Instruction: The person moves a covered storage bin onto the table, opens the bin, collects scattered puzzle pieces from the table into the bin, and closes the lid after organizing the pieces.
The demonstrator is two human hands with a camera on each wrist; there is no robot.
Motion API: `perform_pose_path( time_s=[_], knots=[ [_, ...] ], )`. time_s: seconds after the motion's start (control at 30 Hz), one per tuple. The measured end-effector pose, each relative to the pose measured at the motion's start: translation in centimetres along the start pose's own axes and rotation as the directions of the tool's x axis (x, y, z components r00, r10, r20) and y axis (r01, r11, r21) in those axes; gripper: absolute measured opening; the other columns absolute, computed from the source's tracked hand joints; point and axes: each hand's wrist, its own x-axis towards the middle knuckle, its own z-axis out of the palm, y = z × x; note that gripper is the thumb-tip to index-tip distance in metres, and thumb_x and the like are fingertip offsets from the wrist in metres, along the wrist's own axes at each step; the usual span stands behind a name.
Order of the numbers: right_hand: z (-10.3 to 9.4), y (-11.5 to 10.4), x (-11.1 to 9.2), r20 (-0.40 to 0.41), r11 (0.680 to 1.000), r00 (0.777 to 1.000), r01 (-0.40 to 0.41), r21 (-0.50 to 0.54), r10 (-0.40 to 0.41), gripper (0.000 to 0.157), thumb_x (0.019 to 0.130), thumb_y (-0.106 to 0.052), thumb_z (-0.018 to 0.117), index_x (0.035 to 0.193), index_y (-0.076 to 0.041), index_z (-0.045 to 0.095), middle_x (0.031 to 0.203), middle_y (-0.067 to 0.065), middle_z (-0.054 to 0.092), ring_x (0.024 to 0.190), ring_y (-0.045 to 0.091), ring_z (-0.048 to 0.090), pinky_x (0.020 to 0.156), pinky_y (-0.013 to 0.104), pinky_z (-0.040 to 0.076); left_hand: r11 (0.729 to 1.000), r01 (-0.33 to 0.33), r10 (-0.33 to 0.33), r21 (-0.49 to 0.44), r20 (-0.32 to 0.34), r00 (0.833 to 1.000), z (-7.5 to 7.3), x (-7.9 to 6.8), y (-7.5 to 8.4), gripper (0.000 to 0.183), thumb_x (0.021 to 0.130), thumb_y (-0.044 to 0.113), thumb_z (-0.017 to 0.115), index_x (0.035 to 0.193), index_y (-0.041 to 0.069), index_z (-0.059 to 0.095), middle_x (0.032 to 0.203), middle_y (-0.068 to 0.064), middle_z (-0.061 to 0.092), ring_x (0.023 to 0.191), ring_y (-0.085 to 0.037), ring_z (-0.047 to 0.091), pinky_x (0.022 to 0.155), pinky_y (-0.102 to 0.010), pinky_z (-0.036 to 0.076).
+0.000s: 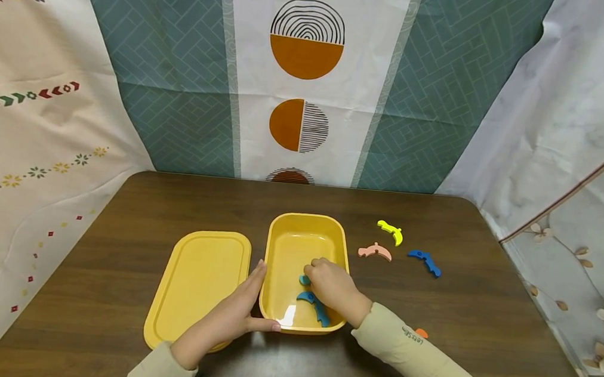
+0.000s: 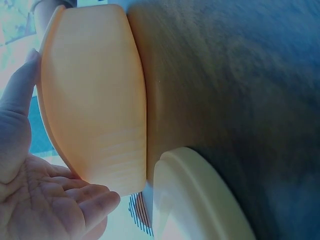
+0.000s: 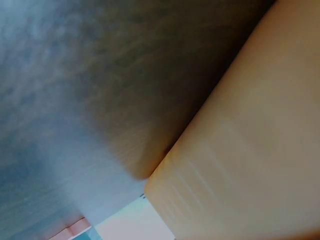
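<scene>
A yellow plastic box (image 1: 308,224) stands uncovered on the table. My left hand (image 1: 237,308) steadies its near left corner: the thumb lies along the near wall, the straight fingers against the left wall. In the left wrist view the palm (image 2: 40,205) faces that wall. My right hand (image 1: 334,284) reaches inside the box, fingers curled at a teal plastic toy piece (image 1: 304,280) that they partly hide. Below the hand, on the box floor, lies a blue toy piece (image 1: 314,307) shaped like a small curved knife. The right wrist view shows only the box wall (image 3: 240,160) and table.
The flat yellow lid (image 1: 198,287) lies left of the box. To the right are a bright yellow toy piece (image 1: 391,232), a pink one (image 1: 375,251) and a dark blue one (image 1: 425,263). An orange piece (image 1: 421,332) shows behind the right sleeve.
</scene>
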Motion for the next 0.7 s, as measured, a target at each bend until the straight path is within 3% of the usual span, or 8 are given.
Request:
perform_pose_path(
  time_s=[0.23,0.47,0.6,0.7],
  knots=[
    [-0.2,0.1,-0.2,-0.006,0.999,1.000,-0.004,0.040,0.005,0.005,0.083,-0.009,0.070,0.080,-0.008,0.067,0.070,0.000,0.052,0.064,0.013,0.046,0.057,0.022,0.043,1.000,-0.003,0.003,0.008,0.002,1.000,0.0,0.0,0.1,0.112,0.075,0.041,0.078,0.151,-0.004,0.009,0.157,-0.023,0.004,0.144,-0.038,0.014,0.111,-0.057,0.023],
    [-0.4,0.5,-0.5,-0.060,0.993,0.998,-0.021,0.112,0.028,0.015,0.085,-0.021,0.071,0.085,-0.007,0.066,0.076,0.002,0.056,0.070,0.015,0.050,0.060,0.027,0.047,1.000,-0.009,0.009,0.008,0.007,1.000,0.1,0.0,0.1,0.111,0.076,0.040,0.078,0.151,-0.004,0.008,0.157,-0.023,0.004,0.144,-0.039,0.014,0.110,-0.058,0.024],
    [-0.8,0.8,-0.7,-0.136,0.986,0.990,-0.013,0.164,0.035,0.018,0.085,-0.020,0.070,0.092,-0.004,0.068,0.083,0.005,0.060,0.075,0.018,0.055,0.064,0.030,0.052,1.000,-0.009,0.009,0.004,0.014,1.000,0.1,0.0,0.1,0.111,0.077,0.039,0.077,0.151,-0.004,0.007,0.157,-0.023,0.003,0.144,-0.040,0.013,0.110,-0.058,0.023],
    [-1.4,1.3,-0.6,-0.236,0.984,0.971,0.007,0.181,0.037,0.019,0.084,-0.018,0.071,0.095,-0.002,0.068,0.088,0.007,0.063,0.081,0.021,0.059,0.070,0.033,0.054,1.000,0.000,0.000,-0.001,0.000,1.000,0.0,-0.1,0.0,0.111,0.076,0.039,0.078,0.151,-0.003,0.008,0.157,-0.023,0.003,0.144,-0.039,0.013,0.110,-0.058,0.022]
  ],
)
